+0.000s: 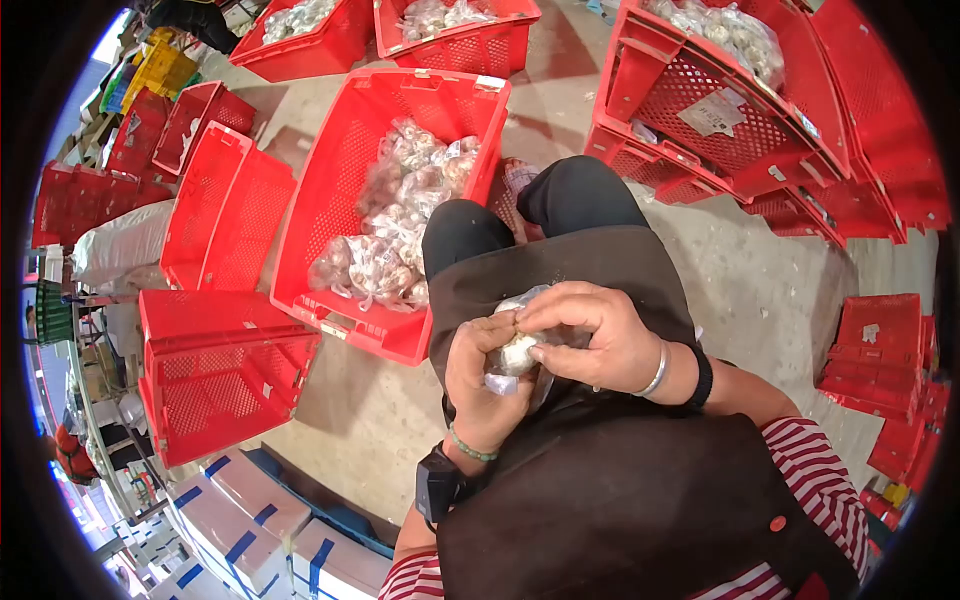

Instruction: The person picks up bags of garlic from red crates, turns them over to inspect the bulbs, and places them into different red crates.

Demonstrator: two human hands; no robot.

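Above the dark apron on my lap, both hands hold a clear plastic bag (515,355) with whitish round pieces inside. My left hand (482,378) is curled around its left side and underside. From the right, my right hand (600,335) pinches the upper part of the bag, thumb and fingers close to my left fingertips. Loose plastic hangs below the left fingers. A large red crate (340,170) stands in front of my knees to the left, holding several similar filled bags (385,240).
More red crates with bags stand at the top, and stacked red crates (720,110) are at the upper right. An upright crate (225,385) is at the left. White boxes with blue tape (235,520) sit at the lower left. Other crates (875,350) stand far right.
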